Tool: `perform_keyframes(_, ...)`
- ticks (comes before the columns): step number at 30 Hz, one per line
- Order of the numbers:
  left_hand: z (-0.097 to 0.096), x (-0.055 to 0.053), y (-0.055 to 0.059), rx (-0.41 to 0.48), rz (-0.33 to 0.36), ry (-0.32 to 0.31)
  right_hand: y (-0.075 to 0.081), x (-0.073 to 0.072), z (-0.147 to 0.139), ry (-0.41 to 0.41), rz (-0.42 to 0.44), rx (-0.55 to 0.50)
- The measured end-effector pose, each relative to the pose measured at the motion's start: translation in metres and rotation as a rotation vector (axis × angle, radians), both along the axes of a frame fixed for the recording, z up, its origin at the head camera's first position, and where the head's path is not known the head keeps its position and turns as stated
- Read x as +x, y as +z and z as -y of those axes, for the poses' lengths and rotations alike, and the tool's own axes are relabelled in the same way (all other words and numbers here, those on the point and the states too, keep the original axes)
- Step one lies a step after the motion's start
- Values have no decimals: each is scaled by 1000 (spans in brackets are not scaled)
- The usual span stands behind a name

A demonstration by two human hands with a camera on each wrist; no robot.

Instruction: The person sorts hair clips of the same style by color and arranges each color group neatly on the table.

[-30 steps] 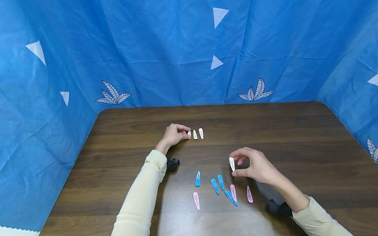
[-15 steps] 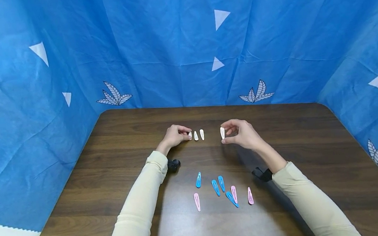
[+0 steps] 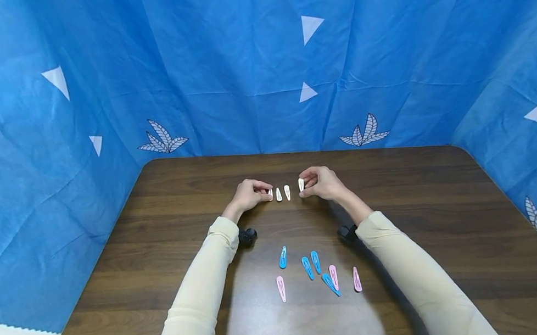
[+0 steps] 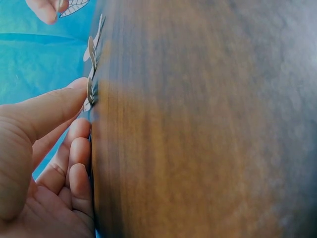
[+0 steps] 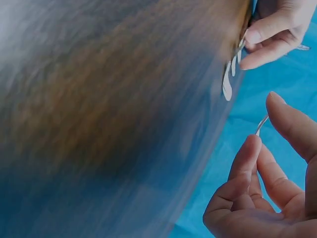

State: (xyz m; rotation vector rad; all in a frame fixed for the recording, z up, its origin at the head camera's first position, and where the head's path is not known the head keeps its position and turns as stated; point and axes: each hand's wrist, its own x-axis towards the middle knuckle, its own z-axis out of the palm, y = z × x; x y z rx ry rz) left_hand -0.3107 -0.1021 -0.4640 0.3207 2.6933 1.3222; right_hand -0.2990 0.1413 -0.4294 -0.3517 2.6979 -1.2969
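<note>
In the head view my left hand (image 3: 246, 195) is at the left end of a short row of white snap hair clips, pinching the leftmost clip (image 3: 270, 195) at the table. Two more white clips, a nearer one (image 3: 279, 195) and a farther one (image 3: 287, 193), lie just right of it. On the row's other side my right hand (image 3: 324, 184) pinches another white hair clip (image 3: 301, 184) by its ends between thumb and fingers. The right wrist view shows this clip (image 5: 262, 124) held up apart from the row.
Closer to me on the brown wooden table (image 3: 178, 200) lie several blue hair clips (image 3: 282, 257) and pink hair clips (image 3: 281, 289). One blue clip (image 3: 330, 284) overlaps a pink one. A blue patterned curtain (image 3: 236, 55) hangs around the table's back and sides.
My right hand has carried its white clip from beside the blue and pink clips, away from me and leftward, to near the row. My left hand has stayed at the leftmost clip.
</note>
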Motion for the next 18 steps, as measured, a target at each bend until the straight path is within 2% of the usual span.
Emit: perform_keyframes(18, 0, 1, 2, -14, -11, 6, -16, -12, 15, 3, 67, 49)
